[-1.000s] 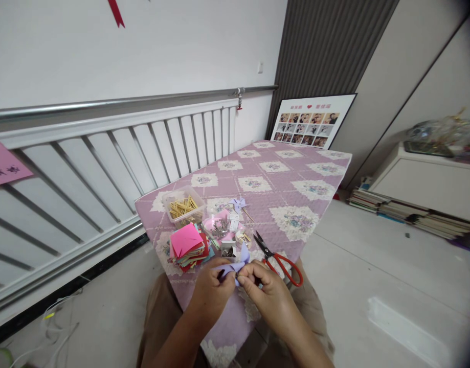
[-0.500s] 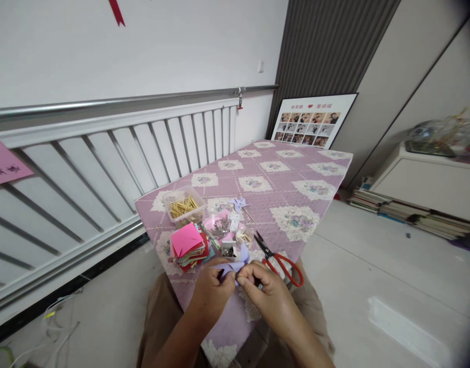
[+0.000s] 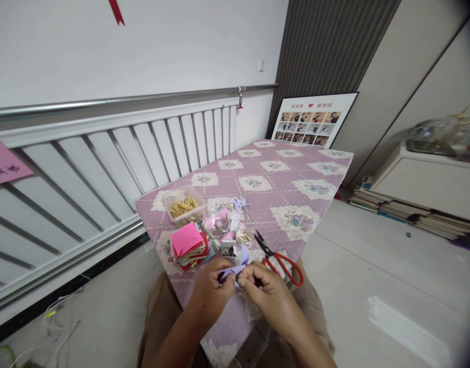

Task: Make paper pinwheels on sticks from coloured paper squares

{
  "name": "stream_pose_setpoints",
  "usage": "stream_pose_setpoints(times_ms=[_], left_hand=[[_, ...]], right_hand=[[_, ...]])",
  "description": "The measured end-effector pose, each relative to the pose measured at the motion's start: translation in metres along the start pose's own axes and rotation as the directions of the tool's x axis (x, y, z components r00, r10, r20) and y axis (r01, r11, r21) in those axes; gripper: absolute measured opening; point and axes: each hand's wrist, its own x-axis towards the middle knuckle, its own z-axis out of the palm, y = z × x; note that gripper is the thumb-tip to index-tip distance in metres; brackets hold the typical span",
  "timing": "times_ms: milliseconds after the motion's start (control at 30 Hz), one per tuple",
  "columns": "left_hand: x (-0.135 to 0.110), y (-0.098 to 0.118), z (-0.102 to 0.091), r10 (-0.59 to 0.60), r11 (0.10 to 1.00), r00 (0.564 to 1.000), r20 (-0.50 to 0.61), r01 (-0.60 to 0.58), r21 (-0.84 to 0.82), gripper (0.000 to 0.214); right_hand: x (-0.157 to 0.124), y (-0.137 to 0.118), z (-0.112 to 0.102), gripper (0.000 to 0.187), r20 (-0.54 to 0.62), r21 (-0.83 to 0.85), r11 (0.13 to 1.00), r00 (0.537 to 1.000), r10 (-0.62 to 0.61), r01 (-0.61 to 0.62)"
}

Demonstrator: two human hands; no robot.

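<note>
Low over the near part of the table, my left hand [image 3: 215, 283] is closed on a folded purple paper pinwheel [image 3: 235, 269], thumb toward me. My right hand [image 3: 260, 281] meets it from the right, thumb and forefinger pinched together against the pinwheel's near side. Something tiny and dark shows between those fingertips, too small to name. Just beyond the hands stands a small white box [image 3: 229, 249] of metal pieces. Scissors [image 3: 275, 255] with red handles lie beside my right hand. A second purple pinwheel [image 3: 239, 204] on a stick rests farther back.
Left of the hands sits a stack of coloured paper squares [image 3: 188, 243]. Behind it is a clear plastic tub [image 3: 184, 204] of short sticks. A pink dish [image 3: 215, 227] holds small metal parts, near a round clear container [image 3: 244, 236]. A white radiator [image 3: 142, 148] borders the table.
The pinwheel's left blade has tilted and drawn in toward the left hand. Both hands stay nearly in the same place, with only slight finger movement.
</note>
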Motion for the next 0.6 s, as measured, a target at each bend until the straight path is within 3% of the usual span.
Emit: stream_pose_setpoints(times_ms=[333,600], left_hand=[[-0.002,-0.0023,0.0041,-0.111,0.992,0.994,0.007,0.111,-0.053,0.017],[-0.0025,-0.0026,0.0055,-0.122,0.991,0.992,-0.013,0.121,-0.061,0.016]], right_hand=[[0.0001,0.0024,0.0031,0.017,-0.106,-0.067,0.994,0.99,-0.092,0.085],[0.0006,0.0052,0.0039,0.017,-0.227,-0.089,0.989,0.964,-0.137,0.12]])
